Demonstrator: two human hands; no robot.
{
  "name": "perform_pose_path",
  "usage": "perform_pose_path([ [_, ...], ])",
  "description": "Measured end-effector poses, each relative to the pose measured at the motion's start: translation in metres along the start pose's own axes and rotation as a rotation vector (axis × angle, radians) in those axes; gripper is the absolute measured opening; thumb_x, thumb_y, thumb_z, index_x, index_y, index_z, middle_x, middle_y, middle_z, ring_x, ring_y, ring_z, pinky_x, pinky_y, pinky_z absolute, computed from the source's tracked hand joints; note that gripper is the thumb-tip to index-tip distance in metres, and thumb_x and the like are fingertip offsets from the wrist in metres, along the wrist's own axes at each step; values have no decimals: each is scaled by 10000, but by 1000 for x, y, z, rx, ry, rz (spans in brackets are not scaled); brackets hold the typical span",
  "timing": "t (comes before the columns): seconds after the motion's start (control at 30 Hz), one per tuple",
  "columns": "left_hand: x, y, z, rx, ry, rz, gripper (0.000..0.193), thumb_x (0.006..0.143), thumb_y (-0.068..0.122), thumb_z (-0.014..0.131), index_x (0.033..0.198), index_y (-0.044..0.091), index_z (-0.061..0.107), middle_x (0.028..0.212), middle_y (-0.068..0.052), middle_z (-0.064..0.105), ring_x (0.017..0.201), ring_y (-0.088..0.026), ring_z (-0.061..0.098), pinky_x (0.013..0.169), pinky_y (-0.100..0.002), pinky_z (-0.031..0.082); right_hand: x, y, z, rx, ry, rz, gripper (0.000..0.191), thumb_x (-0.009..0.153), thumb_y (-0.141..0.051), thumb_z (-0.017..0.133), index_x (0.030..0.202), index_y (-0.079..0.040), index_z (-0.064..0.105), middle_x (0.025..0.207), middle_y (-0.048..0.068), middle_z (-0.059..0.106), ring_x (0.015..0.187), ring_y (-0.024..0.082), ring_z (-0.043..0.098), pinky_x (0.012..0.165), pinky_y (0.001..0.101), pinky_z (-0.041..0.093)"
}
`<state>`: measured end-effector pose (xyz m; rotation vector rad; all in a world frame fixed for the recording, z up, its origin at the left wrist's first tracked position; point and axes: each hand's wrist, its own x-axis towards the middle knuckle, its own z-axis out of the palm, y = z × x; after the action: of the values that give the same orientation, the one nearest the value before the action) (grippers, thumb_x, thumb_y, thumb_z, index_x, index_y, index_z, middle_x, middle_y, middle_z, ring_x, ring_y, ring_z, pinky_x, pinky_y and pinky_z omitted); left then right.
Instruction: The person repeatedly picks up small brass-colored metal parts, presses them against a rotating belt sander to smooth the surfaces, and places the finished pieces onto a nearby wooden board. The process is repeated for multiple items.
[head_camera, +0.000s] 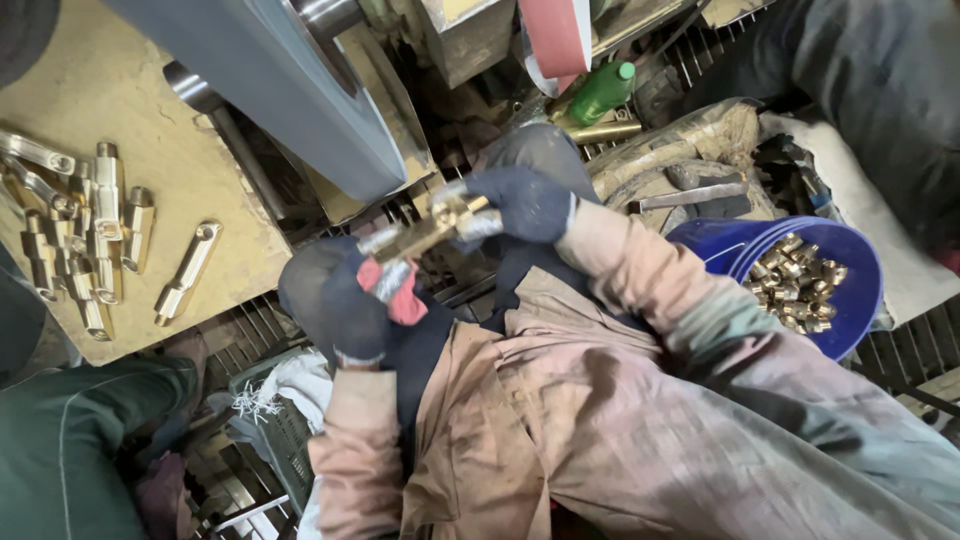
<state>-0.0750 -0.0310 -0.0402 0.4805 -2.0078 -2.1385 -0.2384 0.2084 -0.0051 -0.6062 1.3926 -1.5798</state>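
Note:
My left hand (335, 300), in a dark glove with red wrapping at the fingers, grips the near end of a shiny brass fitting (425, 230). In a dark blue glove, my right hand (525, 202) closes on the far end of the same fitting. The piece is held level between both hands, just below the edge of a large grey wheel (290, 90). My dirty pink sleeves fill the lower part of the view.
Several polished brass fittings (90, 235) lie on a wooden board (190, 160) at the left. To the right, a blue bucket (865, 285) holds several small brass parts. A green bottle (602, 93) stands behind. Another person's green sleeve (60, 450) shows at lower left.

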Motion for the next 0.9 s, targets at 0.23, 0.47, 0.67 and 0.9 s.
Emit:
perform_pose_path([
  [0.23,59,-76,-19,103,32,-29,116,925,113,701,969,15,659,864,-96,728,764,-223,706,665,-320,543,64,33,-25,105,116,72,401,942,-48,712,1321,36,611,1036,133,744,849,208,764,751,350,658],
  [0.47,90,-108,-31,1401,-203,589,280,736,382,735,903,161,692,781,-72,670,752,-290,666,654,-412,507,80,51,-22,121,194,83,401,951,-57,731,1323,43,622,969,139,732,801,173,737,716,339,648],
  [0.67,95,-108,-24,1383,-232,592,280,751,366,727,924,149,688,797,-77,670,759,-287,666,660,-408,510,80,48,-11,-5,260,48,395,948,-87,741,1308,33,635,949,99,750,761,134,717,677,307,621],
  [0.9,104,-114,-19,1327,-235,574,280,770,347,718,950,135,683,816,-82,670,767,-283,666,667,-403,513,80,41,0,-564,378,-165,460,900,-252,811,1262,6,691,1022,151,772,828,207,774,731,347,606],
])
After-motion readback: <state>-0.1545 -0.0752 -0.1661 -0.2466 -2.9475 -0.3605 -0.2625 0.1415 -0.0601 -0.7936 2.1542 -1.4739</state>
